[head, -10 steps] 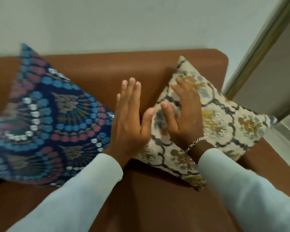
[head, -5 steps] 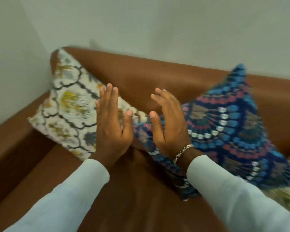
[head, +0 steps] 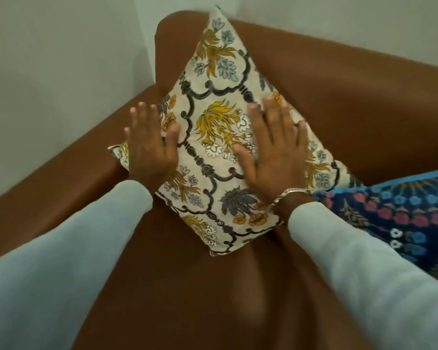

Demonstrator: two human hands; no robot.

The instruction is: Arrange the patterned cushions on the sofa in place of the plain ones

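A cream cushion with yellow and grey flowers (head: 213,157) stands on one corner in the left corner of the brown sofa (head: 352,102), leaning on the backrest. My left hand (head: 151,147) lies flat with fingers spread over its left edge. Flat on the cushion's right half rests my right hand (head: 273,152), a bracelet on its wrist. Neither hand grips anything. A dark blue cushion with pink and blue fan patterns (head: 402,218) lies to the right, touching the cream cushion's right corner, partly behind my right sleeve.
The sofa's left armrest (head: 61,188) runs along the white wall (head: 61,59). Bare brown seat (head: 200,299) stretches toward me between my two pale sleeves.
The view has swung left from the sofa's right end to its left corner. My hands have moved from between the two cushions onto the left cream cushion, now spread flat.
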